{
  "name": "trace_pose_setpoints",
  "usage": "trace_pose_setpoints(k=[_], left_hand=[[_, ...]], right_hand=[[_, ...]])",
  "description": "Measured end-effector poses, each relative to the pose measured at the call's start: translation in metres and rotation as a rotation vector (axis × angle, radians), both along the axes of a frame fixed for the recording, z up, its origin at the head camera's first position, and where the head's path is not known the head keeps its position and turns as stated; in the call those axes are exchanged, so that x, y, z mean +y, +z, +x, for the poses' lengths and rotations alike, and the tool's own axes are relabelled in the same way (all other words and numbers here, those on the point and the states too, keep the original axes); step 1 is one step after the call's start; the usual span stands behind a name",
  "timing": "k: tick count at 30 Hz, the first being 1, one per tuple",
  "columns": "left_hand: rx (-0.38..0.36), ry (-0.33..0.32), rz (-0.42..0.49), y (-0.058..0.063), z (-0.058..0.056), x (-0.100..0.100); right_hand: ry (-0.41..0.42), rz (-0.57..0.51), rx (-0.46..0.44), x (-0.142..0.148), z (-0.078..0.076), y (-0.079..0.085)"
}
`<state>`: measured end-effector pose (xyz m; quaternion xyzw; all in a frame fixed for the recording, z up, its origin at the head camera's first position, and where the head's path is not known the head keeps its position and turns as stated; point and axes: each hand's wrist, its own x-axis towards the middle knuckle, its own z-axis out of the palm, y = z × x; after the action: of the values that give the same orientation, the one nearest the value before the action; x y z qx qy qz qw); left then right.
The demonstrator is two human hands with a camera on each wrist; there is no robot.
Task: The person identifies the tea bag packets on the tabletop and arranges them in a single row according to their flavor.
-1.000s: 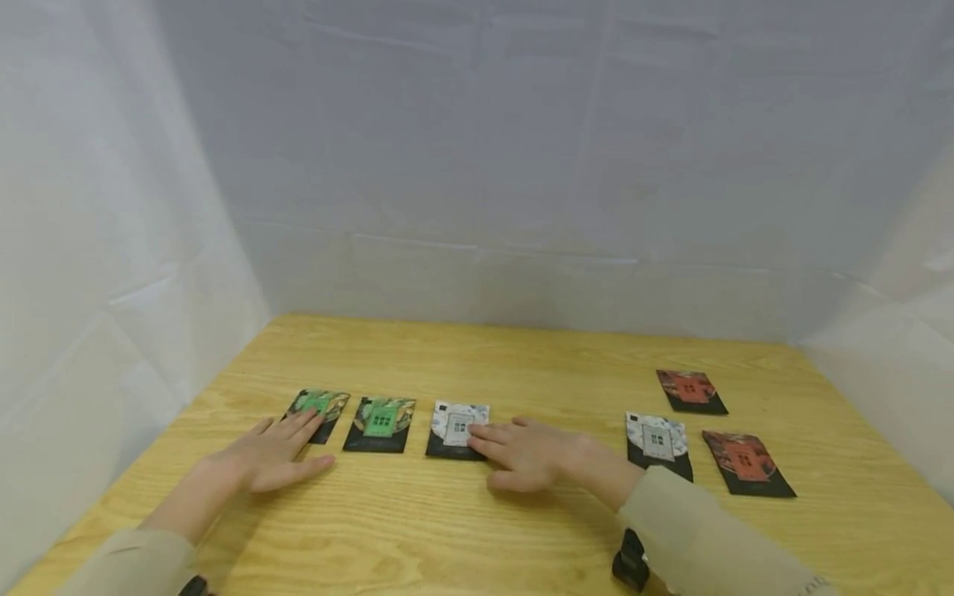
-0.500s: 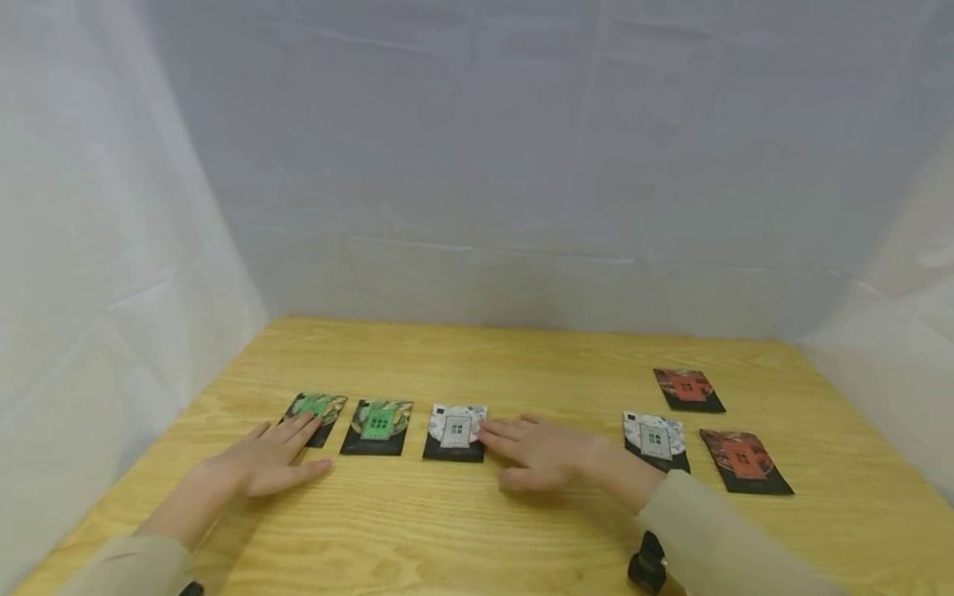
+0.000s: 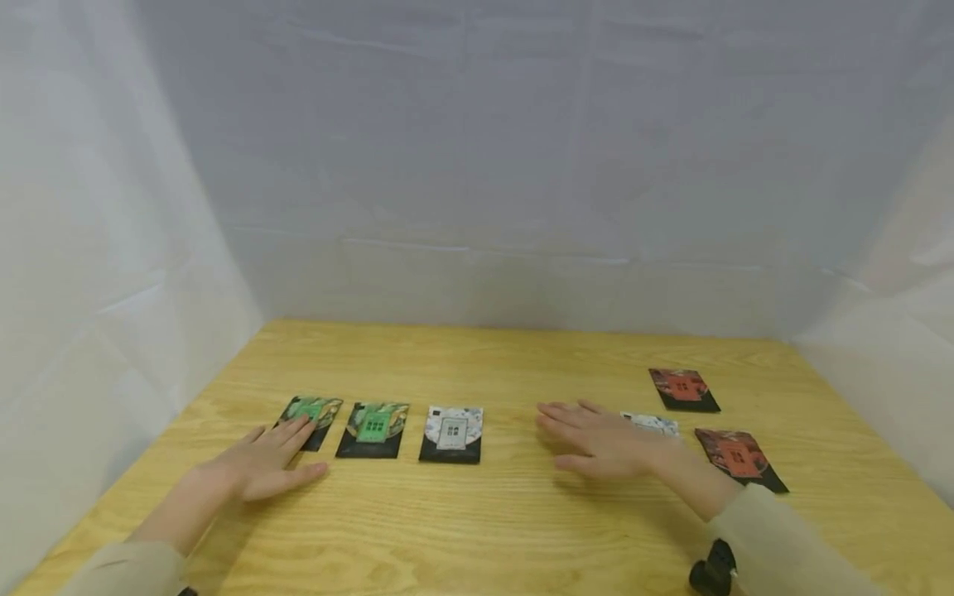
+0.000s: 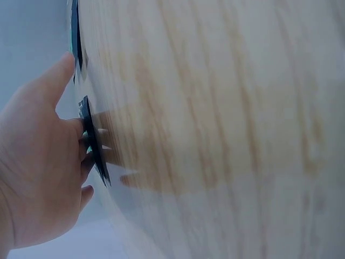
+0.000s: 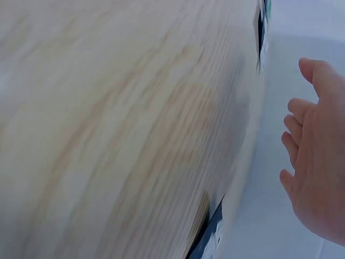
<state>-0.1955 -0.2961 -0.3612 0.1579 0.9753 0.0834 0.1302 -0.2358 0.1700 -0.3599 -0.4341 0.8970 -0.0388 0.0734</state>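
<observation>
Shifted rightward in the head view, the right hand (image 3: pixel 602 439), fingers extended, empty, partly hides a flat white-and-black packet (image 3: pixel 652 424); the left hand (image 3: pixel 261 468) rests loose fingers on a green-and-black packet (image 3: pixel 325 411). Three aligned packets (image 3: pixel 373 427) look settled, three scattered packets (image 3: pixel 683 389) pending; white sheeting (image 3: pixel 477 165) walls the yellow wooden table (image 3: pixel 447 530). Left wrist: fingers touch packet. Right wrist: hand above wood.

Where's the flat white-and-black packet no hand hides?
In the head view, that packet lies just left of centre, between the uncovered flat green-and-black packet and the person's right hand.

green-black packets (image 3: pixel 372 430), yellow table (image 3: pixel 447 530) (wood-grained)
</observation>
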Motion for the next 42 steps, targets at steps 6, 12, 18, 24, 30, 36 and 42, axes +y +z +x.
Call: trace_pose_setpoints(k=[6, 12, 18, 24, 30, 36, 42], left_hand=[[-0.006, 0.0, -0.003, -0.001, 0.0, 0.0], [0.008, -0.005, -0.002, -0.003, -0.001, -0.001], [0.012, -0.004, 0.0, -0.004, -0.001, -0.002], [0.01, -0.003, -0.002, -0.005, -0.002, -0.003], [0.006, -0.005, -0.005, -0.005, -0.003, -0.003], [0.009, -0.006, 0.004, -0.005, -0.002, -0.003], [0.014, -0.009, 0.006, -0.005, -0.002, -0.003]], right_hand=[[-0.058, -0.016, 0.004, 0.032, 0.008, 0.002], [-0.109, -0.071, 0.004, 0.061, 0.018, 0.0], [-0.118, -0.103, 0.074, 0.09, 0.023, -0.011], [-0.168, -0.094, 0.104, 0.111, 0.033, -0.014], [-0.166, -0.065, 0.136, 0.124, 0.041, -0.015], [-0.091, -0.043, 0.221, 0.136, 0.045, -0.02], [-0.07, -0.053, 0.188, 0.137, 0.048, -0.02]])
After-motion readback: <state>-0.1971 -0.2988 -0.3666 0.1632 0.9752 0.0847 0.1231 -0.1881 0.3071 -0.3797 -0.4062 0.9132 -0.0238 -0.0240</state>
